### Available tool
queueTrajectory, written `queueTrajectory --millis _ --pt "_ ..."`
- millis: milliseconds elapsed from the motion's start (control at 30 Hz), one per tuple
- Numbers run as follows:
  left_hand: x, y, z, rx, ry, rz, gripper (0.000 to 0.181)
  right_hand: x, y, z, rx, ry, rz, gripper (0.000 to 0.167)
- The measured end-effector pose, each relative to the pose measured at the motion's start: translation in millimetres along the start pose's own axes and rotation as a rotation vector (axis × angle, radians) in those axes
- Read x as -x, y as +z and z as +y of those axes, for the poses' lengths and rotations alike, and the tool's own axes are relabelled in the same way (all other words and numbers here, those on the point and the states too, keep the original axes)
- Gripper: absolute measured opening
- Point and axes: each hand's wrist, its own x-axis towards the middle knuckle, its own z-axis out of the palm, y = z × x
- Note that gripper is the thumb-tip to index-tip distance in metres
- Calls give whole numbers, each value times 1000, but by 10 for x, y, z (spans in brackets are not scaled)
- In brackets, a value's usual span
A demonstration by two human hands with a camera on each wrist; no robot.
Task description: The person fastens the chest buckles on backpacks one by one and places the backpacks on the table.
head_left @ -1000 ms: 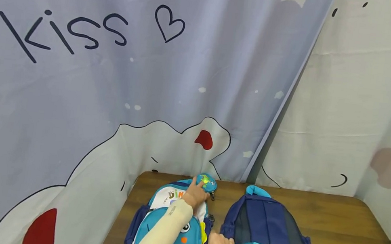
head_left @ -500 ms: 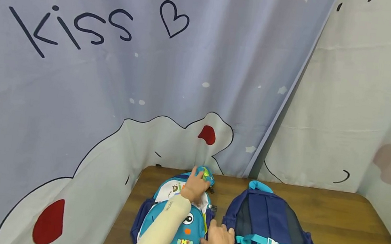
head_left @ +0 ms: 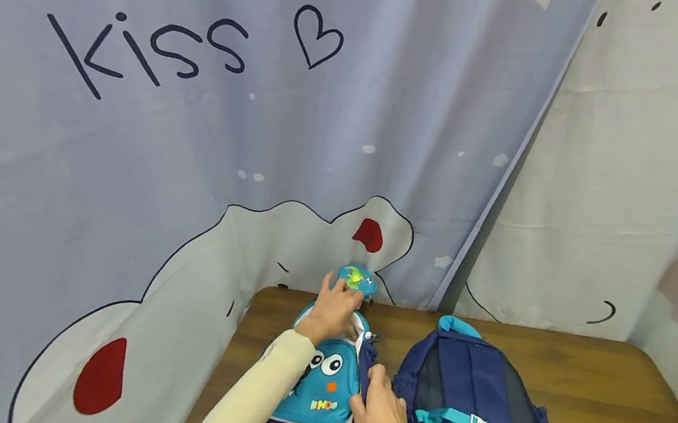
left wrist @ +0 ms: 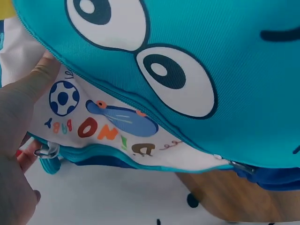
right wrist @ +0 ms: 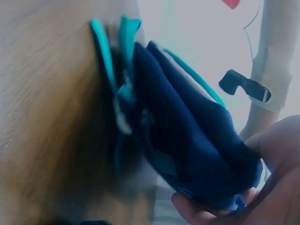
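Observation:
A small teal, white and navy backpack (head_left: 324, 385) with cartoon eyes is tilted up at the table's left, its teal straps (right wrist: 125, 51) hanging beneath. My left hand (head_left: 333, 313) grips its upper part; in the left wrist view the thumb (left wrist: 40, 77) presses the printed white panel (left wrist: 110, 124) and fingers go behind the zipped edge. My right hand (head_left: 383, 418) holds the lower right side, thumb and fingers around the navy fabric (right wrist: 187, 136). A round teal pouch (head_left: 357, 279) with a yellow-green print sits just beyond the left fingertips; its attachment is hidden.
Right of it, a larger navy backpack (head_left: 469, 390) lies back side up, teal straps and white buckles showing. Both bags are on a brown wooden table (head_left: 601, 406). Behind hangs a printed grey-blue curtain (head_left: 326, 111). The right wrist view is partly blurred.
The smaller backpack has gone from lying flat to tilted up, its lower straps coming into sight. The round pouch rose with it. Both hands stay on that bag; the larger one has not moved.

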Motion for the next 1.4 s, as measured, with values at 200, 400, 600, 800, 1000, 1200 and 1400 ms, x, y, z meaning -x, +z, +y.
queueTrajectory --millis 200,400,600,800,1000,1200,1400 --pt "106 -203 5 135 -50 69 51 109 -74 -153 -132 4 19 53" --pt "141 -413 -62 237 -131 142 49 158 -121 -279 -80 -77 137 75" --pt "166 -506 -143 321 -199 154 49 171 -110 -319 -70 -235 317 80" --pt "204 -546 -202 373 -279 175 47 168 -111 -321 -57 -395 424 91" --pt "214 -633 -206 421 -278 215 41 136 -111 -282 -67 -520 515 94" --pt "244 -702 -252 428 -278 212 37 109 -130 -320 -73 -607 552 92" --pt "300 -664 -332 511 -293 207 32 94 -144 -395 -58 -710 568 92"
